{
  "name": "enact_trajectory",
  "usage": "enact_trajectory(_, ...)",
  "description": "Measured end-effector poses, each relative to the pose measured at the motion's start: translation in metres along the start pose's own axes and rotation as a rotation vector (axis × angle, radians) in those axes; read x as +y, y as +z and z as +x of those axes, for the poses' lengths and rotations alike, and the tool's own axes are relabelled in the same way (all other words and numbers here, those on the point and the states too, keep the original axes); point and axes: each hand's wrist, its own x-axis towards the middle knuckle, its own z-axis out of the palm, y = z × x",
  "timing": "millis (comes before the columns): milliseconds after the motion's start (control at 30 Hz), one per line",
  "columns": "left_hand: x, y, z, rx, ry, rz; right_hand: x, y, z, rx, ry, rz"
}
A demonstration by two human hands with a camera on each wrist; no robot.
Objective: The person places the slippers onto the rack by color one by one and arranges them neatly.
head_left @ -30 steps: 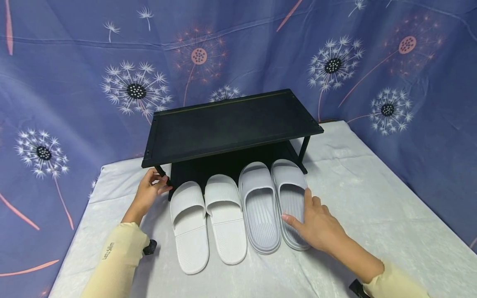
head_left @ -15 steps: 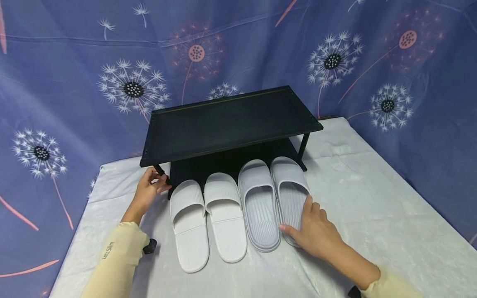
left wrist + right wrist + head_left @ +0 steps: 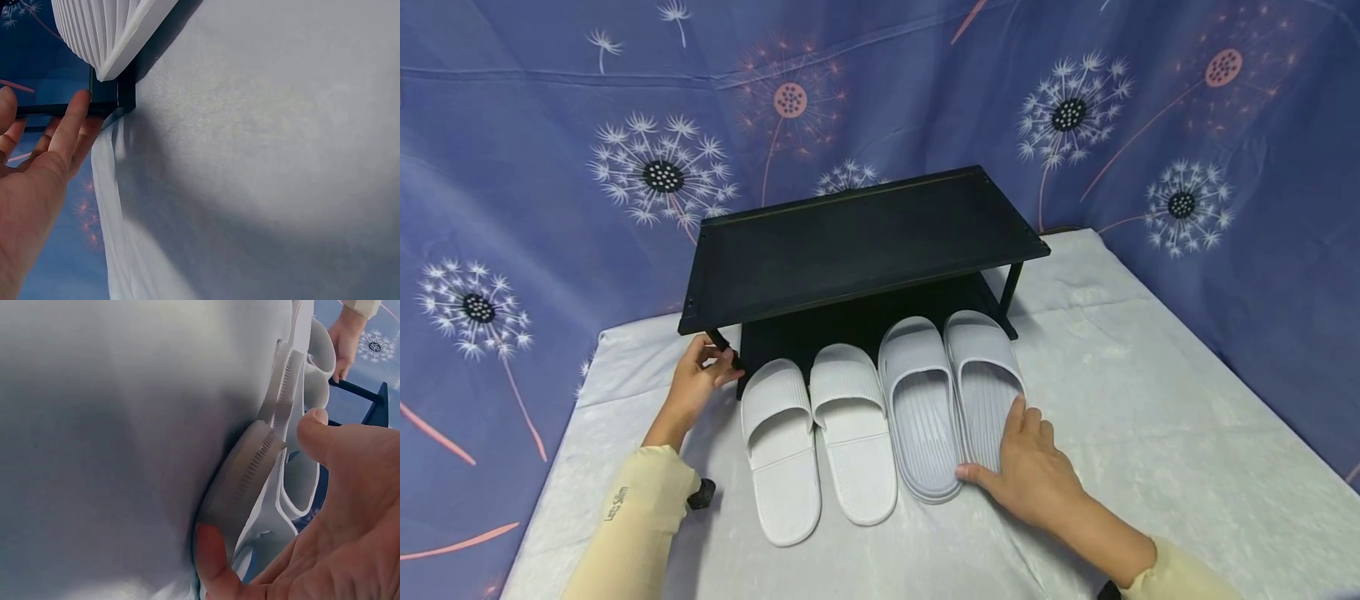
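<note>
One oblong grey plastic slipper (image 3: 988, 402), rightmost, lies at eleven o'clock from your nearer right hand (image 3: 1036, 473), which grips its heel end, long axis near twelve; your left hand (image 3: 694, 379) holds the black two-tier rack (image 3: 865, 250).

Rack (image 3: 865, 246) is looking smooth, low-sheen; material unclear. White slippers (image 3: 787, 500) at rack front are showing matt plastic, ribbed straps, fine-textured footbeds. Grey slippers (image 3: 925, 433) at rack front are showing smooth matt plastic, grooved footbeds. Sheet (image 3: 1150, 400) under rack is looking like soft cloth; curtain (image 3: 917, 92) behind rack, wrinkled cloth.
</note>
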Motion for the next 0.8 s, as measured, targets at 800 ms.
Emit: enact_trajectory(800,0.0015,0.0014,-0.0009,-0.003,-0.018,0.005,0.0035,0.005,0.0006,-0.004,0.071,0.108)
